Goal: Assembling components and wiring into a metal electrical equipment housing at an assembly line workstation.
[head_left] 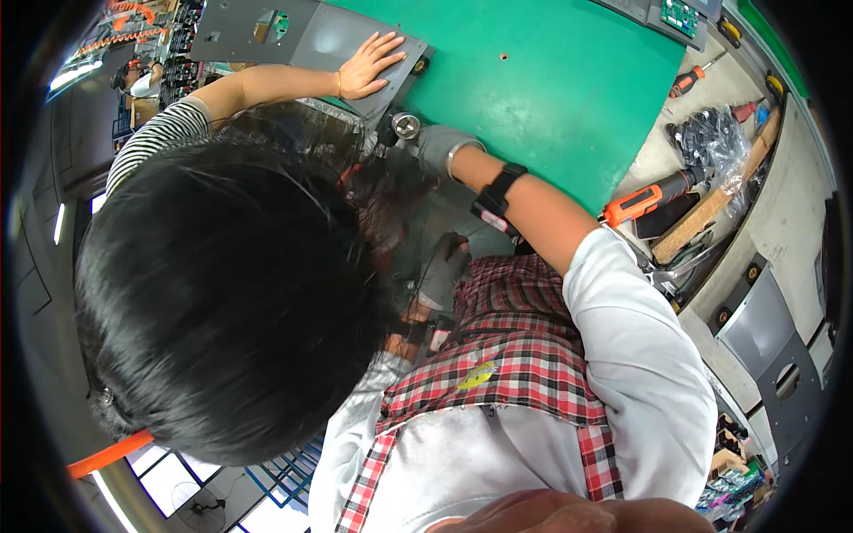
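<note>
My right hand (442, 149), in a grey glove, is at the near edge of the green work surface (542, 98). It is beside a dark cylindrical part with a round shiny metal end (406, 126); its fingertips are hidden, so I cannot tell whether it grips that part. Lower down, near my checked apron (506, 329), my left hand (444, 271) is gloved too, its fingers curled closed; what they hold, if anything, does not show. Another person's bare hand (369, 67) lies spread on a grey metal panel (324, 40) with a small wheel at its corner.
A co-worker's dark-haired head (231, 293) leans in from the left, hiding much there. To the right lie an orange power screwdriver (644, 202), an orange-handled screwdriver (689, 82), a plastic bag of black parts (715, 147) and a wooden strip (697, 222). Another grey panel (773, 346) stands beyond.
</note>
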`<state>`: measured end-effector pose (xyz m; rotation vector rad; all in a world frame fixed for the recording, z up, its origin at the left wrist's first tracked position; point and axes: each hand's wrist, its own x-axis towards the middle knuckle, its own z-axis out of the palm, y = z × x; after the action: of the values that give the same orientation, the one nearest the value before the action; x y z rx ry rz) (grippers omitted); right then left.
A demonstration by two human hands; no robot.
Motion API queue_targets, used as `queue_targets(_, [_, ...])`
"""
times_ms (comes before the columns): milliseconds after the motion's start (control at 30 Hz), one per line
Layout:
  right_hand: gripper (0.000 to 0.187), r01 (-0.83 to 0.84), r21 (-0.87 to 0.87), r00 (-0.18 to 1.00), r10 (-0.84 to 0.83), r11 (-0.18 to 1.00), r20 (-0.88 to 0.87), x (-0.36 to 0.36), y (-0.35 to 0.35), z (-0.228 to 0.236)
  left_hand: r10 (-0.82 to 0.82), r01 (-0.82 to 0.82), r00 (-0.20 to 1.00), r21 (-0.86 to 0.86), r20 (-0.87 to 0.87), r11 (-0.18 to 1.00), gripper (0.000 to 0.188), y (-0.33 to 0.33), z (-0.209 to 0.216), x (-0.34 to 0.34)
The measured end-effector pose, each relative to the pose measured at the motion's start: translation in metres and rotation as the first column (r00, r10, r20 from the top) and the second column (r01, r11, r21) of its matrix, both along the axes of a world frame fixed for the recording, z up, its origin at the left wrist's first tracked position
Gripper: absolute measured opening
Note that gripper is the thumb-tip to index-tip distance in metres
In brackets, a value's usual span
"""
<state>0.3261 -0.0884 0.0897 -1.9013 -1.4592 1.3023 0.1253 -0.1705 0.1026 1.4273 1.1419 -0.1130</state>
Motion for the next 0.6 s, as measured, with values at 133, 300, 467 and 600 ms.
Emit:
queue_targets(133, [0.028, -0.151, 0.040, 0.956, 0.136, 0.988, 0.261, 0.010, -0.003, 0.005, -0.145, 0.146, 0.989, 0.076, -0.014, 0.986, 0.022, 0.003, 0.002, 0.004])
queue_targets(300, [0.027, -0.107, -0.128, 0.985, 0.123, 0.986, 0.118, 0.023, -0.030, 0.017, -0.157, 0.168, 0.984, 0.144, -0.083, 0.975, 0.021, 0.003, 0.008, 0.004])
queue_targets(467, [0.031, 0.041, 0.003, 0.974, -0.041, 0.999, 0.221, 0.048, -0.053, 0.036, -0.188, 0.221, 0.970, 0.240, -0.153, 0.945, 0.022, 0.004, 0.004, -0.004])
queue_targets(600, [0.031, 0.114, -0.011, 0.986, -0.111, 0.993, 0.128, 0.061, -0.052, 0.048, -0.066, 0.067, 0.997, 0.051, -0.032, 0.996, 0.022, 0.001, -0.003, -0.014])
